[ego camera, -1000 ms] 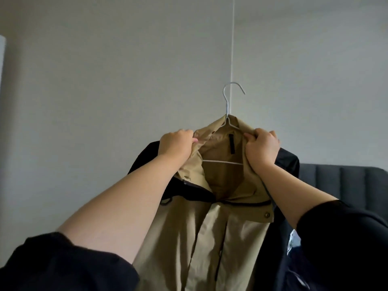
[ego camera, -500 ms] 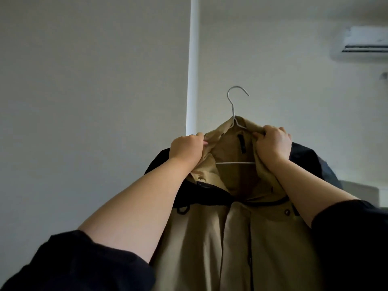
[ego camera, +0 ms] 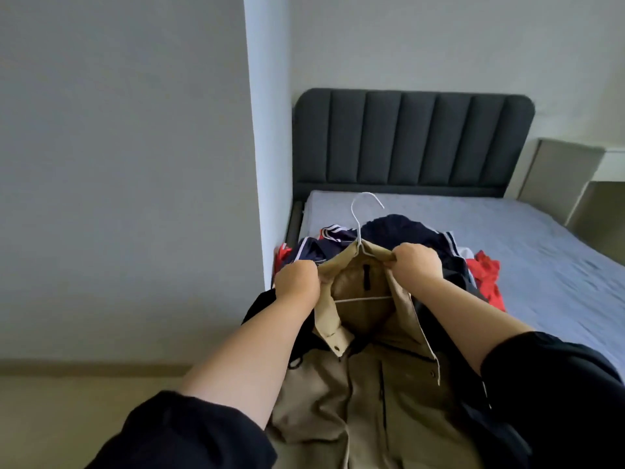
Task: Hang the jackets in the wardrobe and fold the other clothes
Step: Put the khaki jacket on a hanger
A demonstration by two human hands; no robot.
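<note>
The beige jacket hangs on a wire hanger, held up just in front of the bed. The left hand and right hand each clench a side of its collar, fingers curled tight into the cloth, I'd guess to seat the shoulders squarely so nothing slips on the way to the wardrobe. On the bed itself, navy and red clothes lie heaped, unfolded.

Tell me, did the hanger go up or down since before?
Yes, down. The hanger in the beige jacket stood above the top of the dark headboard a second ago; now it shows below it, in front of the mattress.
</note>
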